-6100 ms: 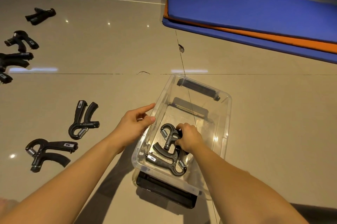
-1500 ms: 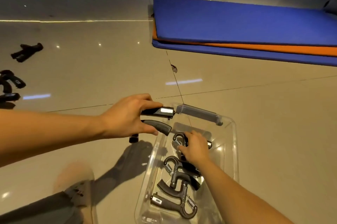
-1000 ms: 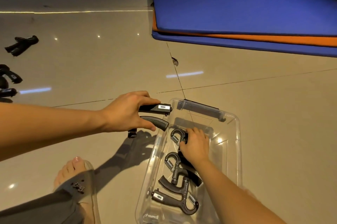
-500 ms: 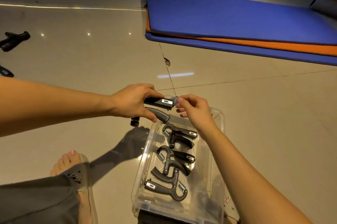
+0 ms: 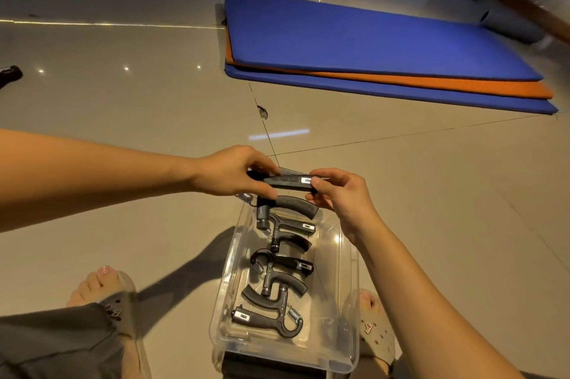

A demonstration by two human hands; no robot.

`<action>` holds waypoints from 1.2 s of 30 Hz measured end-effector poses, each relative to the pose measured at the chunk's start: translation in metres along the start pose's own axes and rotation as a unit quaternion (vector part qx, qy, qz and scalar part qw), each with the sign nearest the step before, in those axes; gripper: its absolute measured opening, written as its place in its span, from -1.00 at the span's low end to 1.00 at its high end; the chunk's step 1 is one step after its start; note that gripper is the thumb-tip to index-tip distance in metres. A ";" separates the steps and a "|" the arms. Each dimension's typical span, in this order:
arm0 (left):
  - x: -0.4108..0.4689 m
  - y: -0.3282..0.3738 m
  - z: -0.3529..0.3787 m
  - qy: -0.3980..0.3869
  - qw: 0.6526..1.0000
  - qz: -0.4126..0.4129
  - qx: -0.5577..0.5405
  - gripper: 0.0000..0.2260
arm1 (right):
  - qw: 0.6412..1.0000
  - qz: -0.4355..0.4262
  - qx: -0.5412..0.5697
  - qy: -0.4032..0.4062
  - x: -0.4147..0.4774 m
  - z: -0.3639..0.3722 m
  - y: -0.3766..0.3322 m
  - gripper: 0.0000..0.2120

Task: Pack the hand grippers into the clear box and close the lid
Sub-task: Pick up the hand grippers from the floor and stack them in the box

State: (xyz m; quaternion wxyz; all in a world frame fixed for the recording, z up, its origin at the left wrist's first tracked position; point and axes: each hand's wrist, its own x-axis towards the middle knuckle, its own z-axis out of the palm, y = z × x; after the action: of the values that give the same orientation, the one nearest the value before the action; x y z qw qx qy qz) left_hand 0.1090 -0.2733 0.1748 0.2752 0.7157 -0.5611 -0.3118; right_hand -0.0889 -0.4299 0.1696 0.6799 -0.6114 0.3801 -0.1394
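A black hand gripper [image 5: 288, 193] is held over the far end of the clear box [image 5: 347, 286], its two handles pointing to the right, the upper one bearing a small white display and the lower one curved. The left hand [image 5: 237, 173] is closed around the spring end of this gripper, and the right hand [image 5: 342, 196] is pinched on the tip of the upper handle, with thumb and fingers on either side of it. The gripper is thus shared between both hands, above the box rather than lying in it.

Three more hand grippers are seen inside the box, laid in a row along its length: a far gripper [image 5: 285, 232] just beneath the held one, a middle gripper [image 5: 279, 270], and a near gripper [image 5: 268, 310] with its steel spring showing at the right. The middle and near ones are touching or overlapping; the exact contact cannot be made out. The box is open, and a dark part [image 5: 271, 368], possibly a handle or the lid, is visible at its near end.

The box stands on a glossy tiled floor [image 5: 138, 101]. A sandalled foot [image 5: 105, 292] is placed to the left of the box and another [image 5: 374, 320] close against its right side. One further hand gripper [image 5: 9, 74] lies at the far left edge of the floor, well apart. Beyond the box, stacked blue and orange mats [image 5: 370, 48] are spread on the floor.
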 end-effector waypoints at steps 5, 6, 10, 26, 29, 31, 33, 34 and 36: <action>-0.010 -0.015 -0.013 -0.017 0.973 -0.113 -0.202 -0.78 | 0.999 0.019 0.027 0.024 0.001 -0.021 -0.001 -0.86; -0.011 -0.014 -0.012 -0.017 0.966 -0.122 -0.229 -0.78 | 0.999 0.023 0.037 0.018 0.002 -0.021 -0.001 -0.86; -0.011 -0.008 -0.007 0.019 0.955 -0.136 -0.264 -0.81 | 1.000 0.007 0.007 -0.006 0.001 -0.019 -0.002 -0.84; -0.009 -0.009 0.011 0.008 0.948 -0.151 -0.279 -0.85 | 0.803 -0.279 -0.514 -0.114 -0.011 0.010 0.019 -0.38; -0.006 -0.013 0.011 0.043 0.974 -0.133 -0.178 -0.74 | 0.825 -0.259 -0.493 -0.097 -0.004 0.006 0.032 -0.40; -0.010 -0.022 0.009 0.053 0.994 -0.100 0.011 -0.51 | 0.827 -0.231 -0.506 -0.083 0.002 -0.001 0.046 -0.40; -0.017 -0.032 0.012 0.020 0.986 -0.064 0.154 -0.19 | 0.824 -0.198 -0.525 -0.083 0.009 -0.006 0.061 -0.41; -0.020 -0.036 0.015 -0.009 0.980 -0.053 0.191 -0.04 | 0.823 -0.184 -0.530 -0.086 0.012 -0.005 0.068 -0.43; -0.024 -0.045 0.023 -0.061 0.969 -0.043 0.236 0.14 | 0.825 -0.165 -0.533 -0.091 0.021 -0.001 0.082 -0.46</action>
State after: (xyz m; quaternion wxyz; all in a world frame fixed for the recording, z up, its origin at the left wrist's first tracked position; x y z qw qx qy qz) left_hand 0.1156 -0.2412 0.1293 0.0497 0.7635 -0.6034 -0.2249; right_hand -0.0984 -0.4270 0.0860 0.2463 -0.9421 0.2253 0.0317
